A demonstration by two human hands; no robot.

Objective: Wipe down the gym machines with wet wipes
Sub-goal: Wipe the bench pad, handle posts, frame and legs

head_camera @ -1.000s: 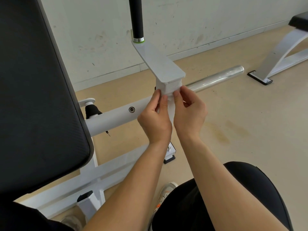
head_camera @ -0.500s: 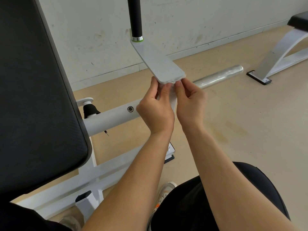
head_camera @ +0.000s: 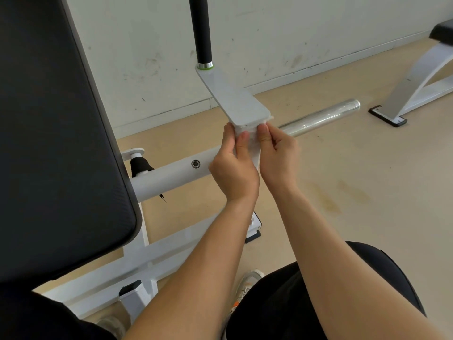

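Observation:
A white gym machine stands in front of me, with a flat white arm [head_camera: 232, 99] that carries a black handle grip [head_camera: 201, 30] at its far end. A white wet wipe [head_camera: 247, 130] is wrapped around the near end of that arm, just under its top face. My left hand [head_camera: 232, 168] pinches the wipe from the left and my right hand [head_camera: 277, 153] pinches it from the right. Both thumbs press the wipe against the arm's upright part. Most of the wipe is hidden behind my fingers.
A big black back pad [head_camera: 54, 133] fills the left side. A white tube [head_camera: 171, 175] runs into a chrome bar [head_camera: 323, 116] behind my hands. Another white machine frame [head_camera: 411, 89] stands at the far right. The wall is close behind. My knees and shoe are below.
Both hands slid the wipe up the arm's upright part, from lower on the post to just under its top edge. Over the last half second they barely moved.

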